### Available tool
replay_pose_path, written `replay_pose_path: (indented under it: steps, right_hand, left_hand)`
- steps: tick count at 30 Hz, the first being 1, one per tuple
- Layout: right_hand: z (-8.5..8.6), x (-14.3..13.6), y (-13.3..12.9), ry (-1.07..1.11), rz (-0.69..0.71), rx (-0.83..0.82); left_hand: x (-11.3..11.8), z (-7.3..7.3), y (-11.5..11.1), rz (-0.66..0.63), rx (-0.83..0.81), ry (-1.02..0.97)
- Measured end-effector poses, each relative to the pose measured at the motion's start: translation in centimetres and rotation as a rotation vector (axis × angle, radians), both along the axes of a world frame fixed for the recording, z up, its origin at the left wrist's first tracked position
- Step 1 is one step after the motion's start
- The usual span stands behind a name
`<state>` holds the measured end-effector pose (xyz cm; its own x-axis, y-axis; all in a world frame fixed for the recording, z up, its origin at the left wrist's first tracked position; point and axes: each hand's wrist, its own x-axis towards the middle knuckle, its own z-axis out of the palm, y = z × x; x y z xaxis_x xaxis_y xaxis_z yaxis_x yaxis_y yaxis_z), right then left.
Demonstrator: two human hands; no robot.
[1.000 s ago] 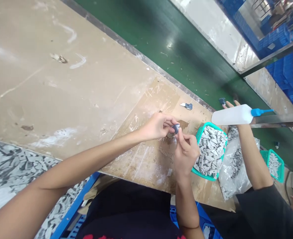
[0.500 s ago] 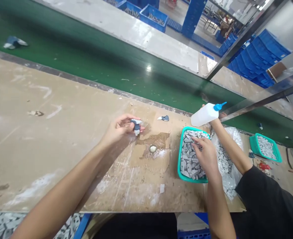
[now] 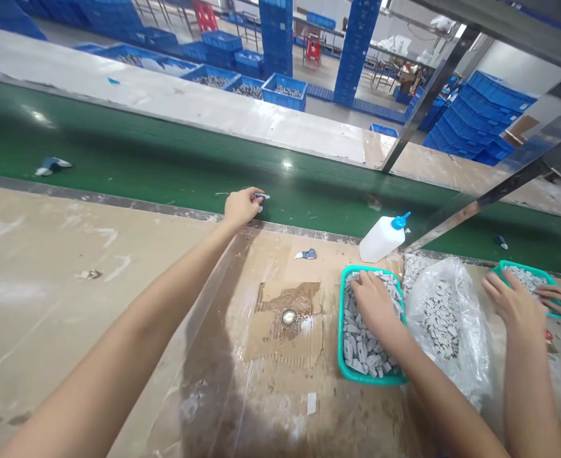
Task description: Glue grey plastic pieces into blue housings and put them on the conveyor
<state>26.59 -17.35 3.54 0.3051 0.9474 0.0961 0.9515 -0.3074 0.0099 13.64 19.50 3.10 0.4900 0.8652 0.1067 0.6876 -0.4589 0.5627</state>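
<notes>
The left hand (image 3: 243,207) pinches a blue-white part (image 3: 263,196) at the green belt (image 3: 175,172), not yet released; a similar part (image 3: 53,165) already lies there, well left of these fingers. Many grey pieces (image 3: 367,353) remain around the fingers of the right hand (image 3: 376,302); their grip I cannot tell.

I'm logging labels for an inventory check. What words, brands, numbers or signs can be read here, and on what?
None can be read.
White bottle: no lettering shows.
Near teal basket: no lettering shows.
Stacked blue crates: pale marks, too small and blurred to read.
</notes>
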Motion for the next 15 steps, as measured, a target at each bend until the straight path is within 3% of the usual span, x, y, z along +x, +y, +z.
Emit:
replay_pose_path:
  steps: [4, 8, 12, 15]
  right_hand:
    - [0.2, 0.8, -0.5, 0.089, 0.071, 0.016]
    - [1.7, 0.9, -2.2, 0.242, 0.092, 0.087]
    - [3.5, -0.8, -3.8, 0.801, 0.021, 0.283]
    - [3.4, -2.8, -4.2, 1.337, -0.076, 0.394]
  left_hand:
    - [0.5, -1.1, 0.0, 0.025, 0.052, -0.009]
    - [-0.5, -1.3, -4.7, -0.117, 0.041, -0.067]
    - [-1.3, -1.9, -11.7, -0.517, -0.107, -0.177]
    - [-0.7, -2.8, -14.8, -0.639, -0.223, -0.284]
